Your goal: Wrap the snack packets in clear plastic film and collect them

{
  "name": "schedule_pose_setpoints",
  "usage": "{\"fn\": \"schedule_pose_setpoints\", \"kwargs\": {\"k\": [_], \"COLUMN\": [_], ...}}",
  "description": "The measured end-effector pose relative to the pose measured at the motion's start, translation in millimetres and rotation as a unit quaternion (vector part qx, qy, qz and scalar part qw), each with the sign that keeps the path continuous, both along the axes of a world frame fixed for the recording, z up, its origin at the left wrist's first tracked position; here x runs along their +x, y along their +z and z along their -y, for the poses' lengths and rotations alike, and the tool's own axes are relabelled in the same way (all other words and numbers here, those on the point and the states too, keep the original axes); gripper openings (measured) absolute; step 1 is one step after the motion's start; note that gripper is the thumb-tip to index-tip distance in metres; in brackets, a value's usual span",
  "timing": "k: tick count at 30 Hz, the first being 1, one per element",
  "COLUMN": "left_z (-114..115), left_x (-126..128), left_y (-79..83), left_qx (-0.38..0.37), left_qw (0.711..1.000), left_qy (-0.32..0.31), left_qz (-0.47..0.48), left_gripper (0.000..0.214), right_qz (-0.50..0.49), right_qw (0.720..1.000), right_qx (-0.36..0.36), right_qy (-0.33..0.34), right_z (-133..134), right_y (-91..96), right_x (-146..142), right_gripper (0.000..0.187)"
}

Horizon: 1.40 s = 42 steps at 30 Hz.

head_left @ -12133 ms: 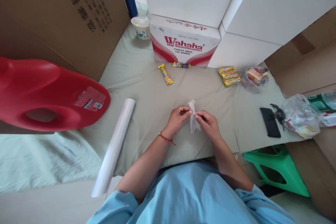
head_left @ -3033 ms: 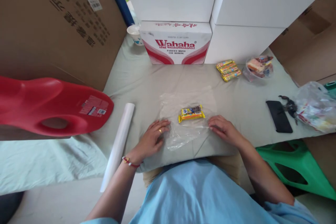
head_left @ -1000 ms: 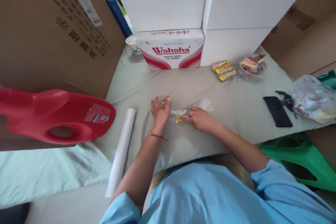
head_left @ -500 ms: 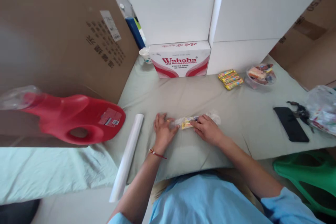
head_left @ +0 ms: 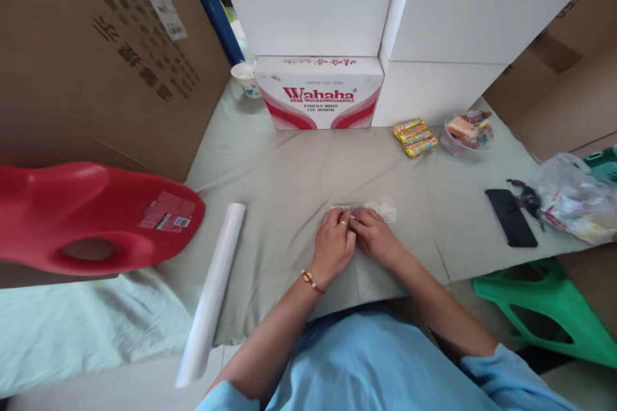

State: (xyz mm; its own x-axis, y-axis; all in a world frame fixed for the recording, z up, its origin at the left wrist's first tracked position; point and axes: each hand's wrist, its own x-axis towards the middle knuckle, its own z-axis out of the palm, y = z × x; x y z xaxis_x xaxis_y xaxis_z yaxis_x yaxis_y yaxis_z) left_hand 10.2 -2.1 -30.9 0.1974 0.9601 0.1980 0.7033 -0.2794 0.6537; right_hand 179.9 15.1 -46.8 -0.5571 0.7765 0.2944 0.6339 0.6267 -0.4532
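My left hand (head_left: 334,241) and my right hand (head_left: 377,237) meet fingertip to fingertip over a small yellow packet in clear plastic film (head_left: 387,210) on the cloth. Both hands are closed, fingers bent and pressed onto the wrapped packet. Most of the packet is hidden beneath them; a loose end of film sticks out past the right fingers. Farther back lies a bundle of yellow wrapped sticks (head_left: 415,137). To the left of my hands rests a white roll (head_left: 212,292), perhaps of film, its near end jutting past the table edge.
A red jug (head_left: 110,218) stands at left before a cardboard box (head_left: 96,77). A Wahaha carton (head_left: 321,95) and paper cup (head_left: 247,80) are at the back. At right are a tub of snacks (head_left: 466,135), black phone (head_left: 511,218), plastic bag (head_left: 573,199) and green stool (head_left: 544,314).
My left hand has moved right from the film's left end to meet my right hand, and its spread fingers have closed. The packet is now mostly covered. The camera view has shifted.
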Motion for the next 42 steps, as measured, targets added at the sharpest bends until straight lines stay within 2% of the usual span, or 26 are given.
{"fn": "schedule_pose_setpoints", "kwargs": {"k": [4,6,8,10,12,14,15,17,20,22,24,26,28,30,33,37,39,42], "left_z": [15,18,17,16,15,16,16,17,18,19,19,19,18,17,14,10,8,6], "left_x": [8,8,8,8,8,8,8,8,7,6,5,4,3,2,-1,-4,-6,-12], "left_y": [-10.1,-9.8,-8.0,-6.7,-7.1,-8.9,-10.0,-12.2,-13.6,-12.7,-10.3,-7.2,-4.7,-3.8,-7.0,-18.9,-25.4,-32.8], "left_qx": [0.004,0.0,0.005,0.013,0.018,0.022,0.026,0.039,0.053,0.053,0.047,0.042,0.042,0.049,0.064,0.082,0.086,0.08], "left_qw": [0.994,0.989,0.985,0.982,0.981,0.981,0.982,0.986,0.99,0.99,0.989,0.988,0.988,0.988,0.99,0.992,0.995,0.995], "left_qy": [-0.02,-0.028,-0.029,-0.027,-0.027,-0.026,-0.025,-0.019,-0.006,-0.008,-0.015,-0.015,-0.004,0.002,-0.011,-0.024,-0.021,-0.018], "left_qz": [-0.112,-0.145,-0.17,-0.187,-0.193,-0.19,-0.184,-0.163,-0.13,-0.129,-0.141,-0.15,-0.152,-0.145,-0.126,-0.091,-0.052,0.065], "left_gripper": [0.067,0.066,0.064,0.063,0.063,0.062,0.063,0.065,0.068,0.063,0.056,0.053,0.051,0.05,0.047,0.037,0.037,0.052], "right_qz": [-0.068,-0.06,-0.053,-0.071,-0.099,-0.105,-0.091,-0.038,-0.004,-0.06,-0.139,-0.2,-0.226,-0.218,-0.124,0.084,0.136,0.142], "right_qw": [0.997,0.994,0.984,0.957,0.92,0.896,0.894,0.906,0.931,0.932,0.915,0.897,0.893,0.903,0.93,0.946,0.944,0.952], "right_qx": [-0.019,-0.034,-0.033,-0.024,-0.032,-0.062,-0.077,-0.099,-0.103,-0.098,-0.101,-0.132,-0.17,-0.182,-0.178,-0.188,-0.188,-0.183], "right_qy": [-0.024,-0.08,-0.165,-0.279,-0.377,-0.426,-0.431,-0.409,-0.35,-0.344,-0.365,-0.371,-0.35,-0.322,-0.299,-0.251,-0.235,-0.201], "right_z": [13,16,15,8,-2,-13,-17,-22,-20,-15,-10,-9,-13,-22,-38,-50,-50,-44], "right_y": [4.9,5.6,5.1,4.6,5.6,7.6,8.5,9.1,7.0,6.1,8.3,14.5,23.7,33.6,45.5,52.7,54.3,55.6], "right_x": [22,37,54,69,79,80,78,69,55,51,50,49,42,28,-8,-56,-67,-67], "right_gripper": [0.041,0.038,0.031,0.03,0.041,0.055,0.061,0.06,0.043,0.038,0.038,0.039,0.037,0.032,0.021,0.018,0.023,0.03]}}
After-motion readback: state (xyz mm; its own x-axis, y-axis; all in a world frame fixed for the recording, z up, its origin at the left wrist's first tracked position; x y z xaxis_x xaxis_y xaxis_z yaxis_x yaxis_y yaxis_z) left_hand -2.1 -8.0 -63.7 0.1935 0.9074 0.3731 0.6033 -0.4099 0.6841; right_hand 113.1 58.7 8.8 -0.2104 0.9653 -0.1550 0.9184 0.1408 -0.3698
